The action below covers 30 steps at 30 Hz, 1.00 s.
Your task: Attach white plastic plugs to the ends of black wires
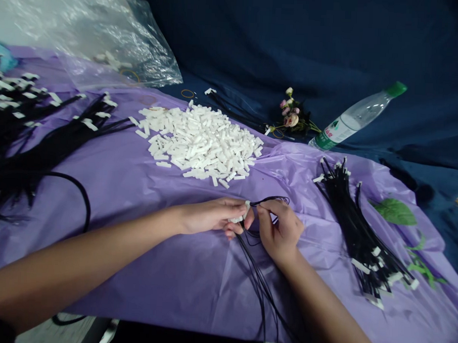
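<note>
My left hand (227, 215) is closed on small white plastic connectors (246, 208), pinched between thumb and fingers. Thin black wires (260, 281) run from beneath these fingers down over the front of the table. To its right, my right hand (281, 227) pinches a black wire (267, 199) close to the connectors, thumb and forefinger together. A loop of that wire curls above the right knuckles. Whether the wire tip sits inside a connector is too small to tell. Just beyond both hands lies a wide heap of loose white connectors (203, 140).
Bundles of black wires with white connectors lie at left (63, 139) and right (348, 212) on the purple cover (163, 280). A clear plastic bag (105, 39), artificial flowers (291, 118), a tilted bottle (356, 116) and a green leaf (396, 211) are around the edges.
</note>
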Tool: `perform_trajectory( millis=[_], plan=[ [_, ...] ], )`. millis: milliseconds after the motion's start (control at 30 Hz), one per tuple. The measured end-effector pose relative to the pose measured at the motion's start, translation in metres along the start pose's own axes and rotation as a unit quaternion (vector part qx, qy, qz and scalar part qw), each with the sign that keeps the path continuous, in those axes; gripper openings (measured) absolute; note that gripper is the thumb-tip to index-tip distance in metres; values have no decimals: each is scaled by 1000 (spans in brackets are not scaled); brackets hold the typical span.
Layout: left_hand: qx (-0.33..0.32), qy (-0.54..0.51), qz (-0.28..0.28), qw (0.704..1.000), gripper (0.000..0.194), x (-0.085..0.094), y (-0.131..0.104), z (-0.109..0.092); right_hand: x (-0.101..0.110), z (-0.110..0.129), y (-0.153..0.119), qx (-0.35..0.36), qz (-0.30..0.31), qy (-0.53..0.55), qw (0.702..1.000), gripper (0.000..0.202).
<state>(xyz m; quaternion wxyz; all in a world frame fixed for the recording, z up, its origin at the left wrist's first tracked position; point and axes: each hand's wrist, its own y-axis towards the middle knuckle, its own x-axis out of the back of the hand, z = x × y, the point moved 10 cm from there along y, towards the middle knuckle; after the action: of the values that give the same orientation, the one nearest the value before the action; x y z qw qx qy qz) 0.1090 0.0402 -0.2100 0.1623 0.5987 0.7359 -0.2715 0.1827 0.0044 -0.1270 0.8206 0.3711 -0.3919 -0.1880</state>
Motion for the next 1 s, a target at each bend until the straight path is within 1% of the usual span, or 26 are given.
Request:
perform_trajectory(
  millis=[167, 333, 433, 567, 733, 1000],
  plan=[
    [-7, -8, -2, 1000, 30, 1, -1, -3, -2, 1, 0, 28, 44, 9, 999, 21],
    [-10, 8, 3, 1000, 30, 0, 0, 0, -1, 4, -2, 61, 64, -5, 996, 28],
    [-2, 36, 4, 999, 33, 1, 0, 3, -3, 4, -2, 56, 84, 22, 995, 27],
    [13, 67, -2, 998, 36, 2, -2, 6, -4, 2, 0, 38, 94, 71, 992, 23],
    [9, 73, -19, 997, 35, 3, -2, 4, -7, -1, -1, 20, 104, 107, 989, 25],
    [9, 83, -31, 996, 33, 3, -2, 4, -12, -5, -3, -1, 136, 142, 980, 26]
  ],
)
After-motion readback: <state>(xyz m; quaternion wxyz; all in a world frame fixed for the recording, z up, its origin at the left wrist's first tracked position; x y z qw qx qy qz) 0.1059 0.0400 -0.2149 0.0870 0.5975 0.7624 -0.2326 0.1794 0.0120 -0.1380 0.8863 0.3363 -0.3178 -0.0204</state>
